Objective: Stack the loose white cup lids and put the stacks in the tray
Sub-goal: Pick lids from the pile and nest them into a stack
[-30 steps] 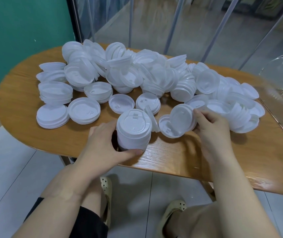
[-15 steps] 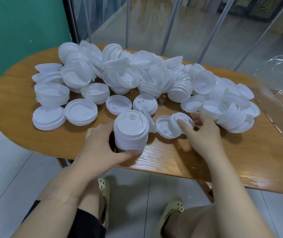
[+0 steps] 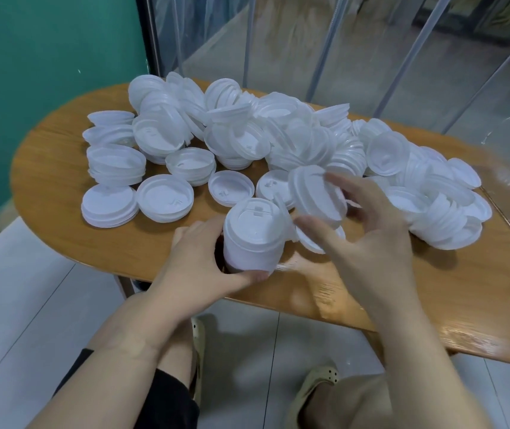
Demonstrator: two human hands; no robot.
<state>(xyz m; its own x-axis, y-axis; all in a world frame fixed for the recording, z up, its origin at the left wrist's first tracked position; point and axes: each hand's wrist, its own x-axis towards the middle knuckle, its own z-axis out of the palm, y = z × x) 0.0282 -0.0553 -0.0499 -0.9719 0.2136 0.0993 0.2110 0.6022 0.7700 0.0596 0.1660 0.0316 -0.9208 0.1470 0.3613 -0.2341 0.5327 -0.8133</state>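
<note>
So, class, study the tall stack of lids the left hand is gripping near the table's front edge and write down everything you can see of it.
The stack of lids is a white, thin-plastic column of nested cup lids, standing upright on the wooden table near its front edge. Its top lid faces up, showing a raised rim and a small sip tab. The left hand wraps its lower half, thumb in front. The right hand holds a lid, tilted, just above and to the right of it, not touching the stack.

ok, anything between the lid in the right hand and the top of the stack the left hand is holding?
Nothing visible. The right hand pinches a tilted lid just right of and above the stack, which the left hand grips by its side. The stack's top is uncovered; one loose lid leans against its right side, below the rim.
</note>
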